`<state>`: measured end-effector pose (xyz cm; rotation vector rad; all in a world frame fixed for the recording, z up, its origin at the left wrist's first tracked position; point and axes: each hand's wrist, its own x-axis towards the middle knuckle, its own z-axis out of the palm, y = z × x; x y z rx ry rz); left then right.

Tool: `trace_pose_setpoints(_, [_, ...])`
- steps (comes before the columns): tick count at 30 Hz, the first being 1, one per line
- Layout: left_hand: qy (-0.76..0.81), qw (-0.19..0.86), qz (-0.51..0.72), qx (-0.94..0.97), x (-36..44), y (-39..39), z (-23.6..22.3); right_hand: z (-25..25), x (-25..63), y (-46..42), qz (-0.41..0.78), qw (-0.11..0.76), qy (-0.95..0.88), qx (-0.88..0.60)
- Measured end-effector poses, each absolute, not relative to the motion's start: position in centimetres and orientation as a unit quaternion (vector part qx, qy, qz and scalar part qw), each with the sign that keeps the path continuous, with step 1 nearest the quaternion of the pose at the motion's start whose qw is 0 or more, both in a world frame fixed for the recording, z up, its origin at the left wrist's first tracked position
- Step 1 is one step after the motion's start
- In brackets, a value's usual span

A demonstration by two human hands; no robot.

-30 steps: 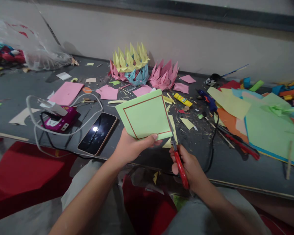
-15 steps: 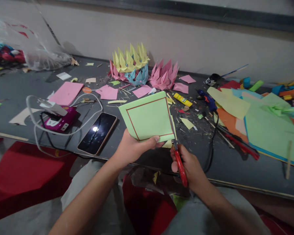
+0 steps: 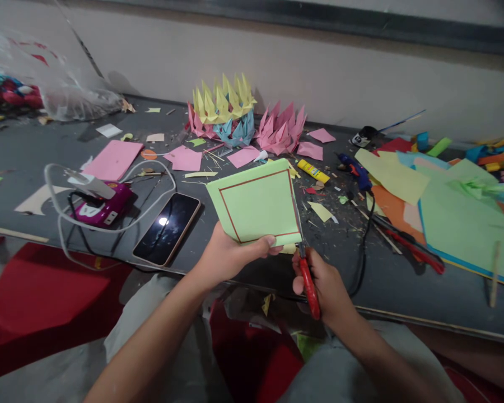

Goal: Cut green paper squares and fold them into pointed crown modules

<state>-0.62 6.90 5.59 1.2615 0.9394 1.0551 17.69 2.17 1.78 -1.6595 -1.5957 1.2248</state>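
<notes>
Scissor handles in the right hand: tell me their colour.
Red; the head view shows the scissor handles best, in the right hand.

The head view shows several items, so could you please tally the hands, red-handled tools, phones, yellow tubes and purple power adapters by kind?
Left hand and right hand: 2
Held red-handled scissors and loose red-handled tool: 2
Phone: 1
Yellow tube: 1
Purple power adapter: 1
Total: 7

Left grip holds green paper; right grip holds scissors at the paper's right edge; phone lies left of it.
</notes>
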Motion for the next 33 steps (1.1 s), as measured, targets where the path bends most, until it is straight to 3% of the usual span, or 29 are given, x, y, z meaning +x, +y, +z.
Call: trace_pose_setpoints(33, [0.331, 0.644, 0.418, 0.549, 0.03, 6.32, 5.14, 2.04, 18.0, 2.2, 0.402, 0.284, -0.597, -0.633])
